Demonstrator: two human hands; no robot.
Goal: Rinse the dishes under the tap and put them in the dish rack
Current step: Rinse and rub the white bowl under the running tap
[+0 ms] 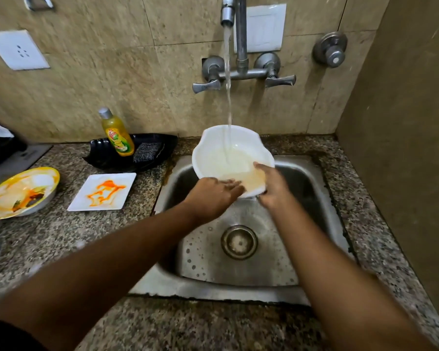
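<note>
Both arms are reaching forward from the bottom edge, stretched over the near rim of the steel sink (322, 188), and the two hands are meeting at a white bowl (221, 148) that is being held above the far part of the basin. The left hand (213, 196) is lying across the bowl's near edge with its fingers extended flat into the wet inside, palm down, pressing rather than curling. The right hand (271, 188) is gripping the bowl's near right rim, thumb lying along the inside and the remaining fingers wrapping underneath, out of sight. The bowl is tilting toward the person, with cloudy, faintly orange water pooling at its low edge just ahead of the fingertips.

A stream of water (227, 79) is falling from the tap (240, 34) mounted on the wall beyond the hands and is landing in the middle of the bowl. Below the wrists, the sink's drain (239, 242) is sitting in a wet, bubble-flecked basin.

To the left of the left forearm, on the speckled tabletop (61, 236), a square white plate (102, 191) smeared with orange sauce is lying flat, and further left a yellow-patterned bowl (20, 192) with food remains is resting. Beyond these, a black tray (160, 148) is holding a yellow dish soap bottle (118, 134) and a dark scrubber (147, 151).
</note>
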